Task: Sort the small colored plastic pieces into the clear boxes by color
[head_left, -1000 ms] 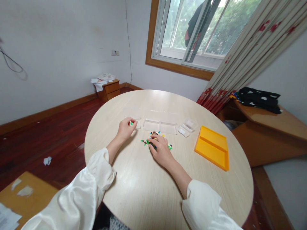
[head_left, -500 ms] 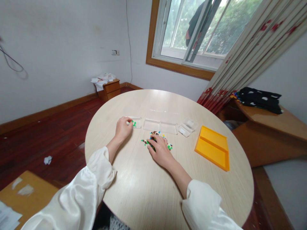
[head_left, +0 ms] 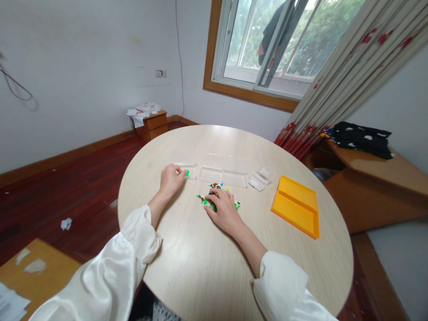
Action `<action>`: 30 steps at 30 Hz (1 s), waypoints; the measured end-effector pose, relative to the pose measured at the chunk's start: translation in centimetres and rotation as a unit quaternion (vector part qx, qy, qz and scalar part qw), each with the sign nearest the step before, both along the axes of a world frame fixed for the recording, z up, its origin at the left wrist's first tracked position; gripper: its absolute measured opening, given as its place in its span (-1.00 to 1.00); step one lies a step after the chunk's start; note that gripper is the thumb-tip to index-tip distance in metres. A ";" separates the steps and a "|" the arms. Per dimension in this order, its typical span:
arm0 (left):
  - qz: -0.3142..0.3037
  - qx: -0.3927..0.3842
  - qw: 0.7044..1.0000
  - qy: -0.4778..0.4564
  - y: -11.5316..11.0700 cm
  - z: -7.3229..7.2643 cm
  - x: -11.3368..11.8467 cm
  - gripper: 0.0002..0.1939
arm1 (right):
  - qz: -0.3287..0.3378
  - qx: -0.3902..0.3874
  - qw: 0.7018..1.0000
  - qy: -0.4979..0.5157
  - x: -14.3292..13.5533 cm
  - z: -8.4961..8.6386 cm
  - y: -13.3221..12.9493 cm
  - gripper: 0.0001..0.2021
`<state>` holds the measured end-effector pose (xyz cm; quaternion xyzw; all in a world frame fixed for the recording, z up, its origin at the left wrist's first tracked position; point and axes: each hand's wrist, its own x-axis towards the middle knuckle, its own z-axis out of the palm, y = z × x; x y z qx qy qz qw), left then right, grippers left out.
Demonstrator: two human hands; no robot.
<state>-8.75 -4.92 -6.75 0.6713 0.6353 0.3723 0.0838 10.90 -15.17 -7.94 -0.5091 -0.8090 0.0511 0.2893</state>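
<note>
My left hand is over the left end of a small clear plastic box, fingertips and thumb pressed together. Anything between those fingertips is too small to make out. Tiny green pieces lie in the box beside them. My right hand rests over a loose pile of tiny coloured pieces, green, brown, white, blue and yellow. Its thumb and fingers are apart, and part of the pile is hidden under it.
Beyond the pile lies a clear two-part box, with a small clear open case to its right. A yellow divided tray sits on the right of the round table. A wooden side desk stands further right.
The left fingertips have shifted slightly within the clear box. The right thumb and fingers have moved a little over the pile, and more green pieces show beside them.
</note>
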 end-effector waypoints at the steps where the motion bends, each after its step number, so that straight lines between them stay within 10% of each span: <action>1: -0.001 0.001 1.000 -0.001 0.0 0.0 0.0 -0.72 | 0.000 -0.001 1.000 -0.001 0.0 0.0 0.0 -0.81; 30: -0.010 0.016 1.000 -0.018 -0.1 0.2 0.1 -0.70 | 0.012 0.000 1.000 0.002 -0.1 0.6 -0.2 -0.84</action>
